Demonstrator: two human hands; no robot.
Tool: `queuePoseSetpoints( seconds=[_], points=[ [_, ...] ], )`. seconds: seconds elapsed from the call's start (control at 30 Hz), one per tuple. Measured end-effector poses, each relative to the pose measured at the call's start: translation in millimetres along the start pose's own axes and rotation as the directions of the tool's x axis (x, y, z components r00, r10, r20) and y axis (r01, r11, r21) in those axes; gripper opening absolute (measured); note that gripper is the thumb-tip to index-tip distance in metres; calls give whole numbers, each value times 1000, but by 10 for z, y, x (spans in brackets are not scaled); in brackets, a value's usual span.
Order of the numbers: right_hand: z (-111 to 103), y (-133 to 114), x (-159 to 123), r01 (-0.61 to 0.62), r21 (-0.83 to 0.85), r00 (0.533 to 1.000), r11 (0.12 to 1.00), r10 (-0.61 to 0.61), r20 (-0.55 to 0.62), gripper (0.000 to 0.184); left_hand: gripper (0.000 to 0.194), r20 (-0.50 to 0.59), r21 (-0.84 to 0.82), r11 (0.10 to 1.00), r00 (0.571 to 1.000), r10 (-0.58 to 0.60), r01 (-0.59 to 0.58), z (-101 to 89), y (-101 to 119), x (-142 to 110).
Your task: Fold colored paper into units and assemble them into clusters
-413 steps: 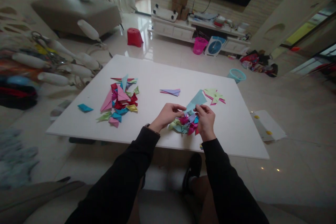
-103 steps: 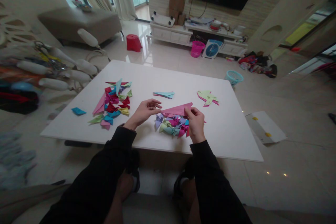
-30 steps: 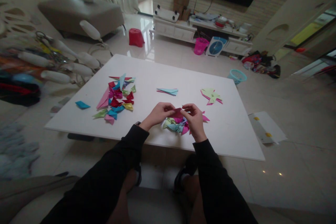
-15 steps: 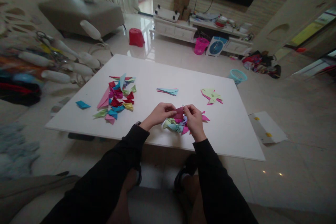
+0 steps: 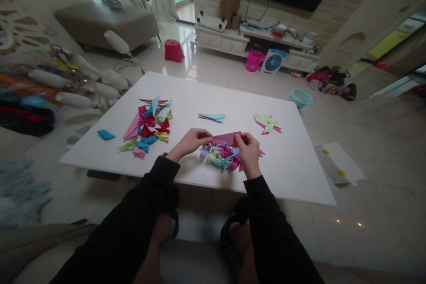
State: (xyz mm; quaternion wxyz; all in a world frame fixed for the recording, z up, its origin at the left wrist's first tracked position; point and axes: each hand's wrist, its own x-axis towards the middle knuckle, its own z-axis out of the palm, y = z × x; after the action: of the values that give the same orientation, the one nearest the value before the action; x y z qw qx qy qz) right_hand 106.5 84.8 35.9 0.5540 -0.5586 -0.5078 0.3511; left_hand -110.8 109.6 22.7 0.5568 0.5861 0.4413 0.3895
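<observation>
A long folded piece of pink paper is stretched between my two hands above the white table. My left hand pinches its left end, and my right hand is closed on its right end. Just below the paper lies a pile of folded paper pieces in green, teal, purple and magenta, partly hidden by my right hand. Beyond my hands is a small stack of narrow folded papers, light blue on top. Some green and pink folded papers lie to the right.
On the table's left side is a larger heap of colourful folded papers, with one blue folded piece apart from it. A light blue basket stands on the floor past the right edge. Farther off are a red stool and a pink bin.
My hands have moved apart, mostly the left hand going left. The pink paper now shows as a longer strip between them, and more of the pile below is visible.
</observation>
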Motion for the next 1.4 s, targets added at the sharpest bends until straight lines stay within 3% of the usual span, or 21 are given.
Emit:
queuePoseSetpoints(
  seconds=[0.1, 0.17, 0.3, 0.37, 0.43, 0.7, 0.87, 1.03, 1.13, 1.23, 1.4],
  points=[
    [-12, 35, 33, -20, 9, 1000, 1000, 20, -23, 28, 41, -152, -83, 996, 988, -40, 27, -106, -83, 41],
    [-6, 40, 47, -40, 9, 999, 999, 40, -31, 27, 44, -284, -198, 980, 955, -81, 24, -130, -155, 80],
    [-3, 39, 95, -75, 24, 990, 997, 77, -122, 23, 34, -502, -461, 887, 822, -269, 9, -107, -286, 176],
    [-16, 41, 123, -104, 56, 985, 993, 111, -132, 21, 23, -540, -558, 830, 755, -372, 9, -83, -316, 266],
    [-35, 41, 143, -132, 102, 983, 986, 143, -114, 20, 14, -549, -603, 797, 718, -428, 14, -67, -321, 420],
    [-119, -17, 184, -177, 140, 978, 974, 190, -89, 19, 15, -593, -498, 860, 678, -434, 115, -215, -327, 1383],
    [-100, 4, 220, -204, 140, 975, 969, 214, -62, 20, 13, -607, -376, 899, 674, -421, 223, -339, -516, 1646],
    [2, 66, 267, -228, 131, 972, 965, 234, -28, 21, 30, -670, -198, 920, 638, -379, 338, -393, -755, 1593],
    [79, 71, 274, -255, 142, 966, 956, 258, 1, 24, 34, -711, -39, 924, 639, -292, 379, -533, -795, 1463],
    [128, 45, 236, -255, 124, 967, 959, 254, 26, 24, 24, -749, 140, 899, 638, -178, 415, -844, -740, 1258],
    [144, 20, 177, -221, 96, 975, 971, 216, 58, 22, 27, -825, 331, 797, 565, -15, 505, -1474, -655, 806]
  ],
)
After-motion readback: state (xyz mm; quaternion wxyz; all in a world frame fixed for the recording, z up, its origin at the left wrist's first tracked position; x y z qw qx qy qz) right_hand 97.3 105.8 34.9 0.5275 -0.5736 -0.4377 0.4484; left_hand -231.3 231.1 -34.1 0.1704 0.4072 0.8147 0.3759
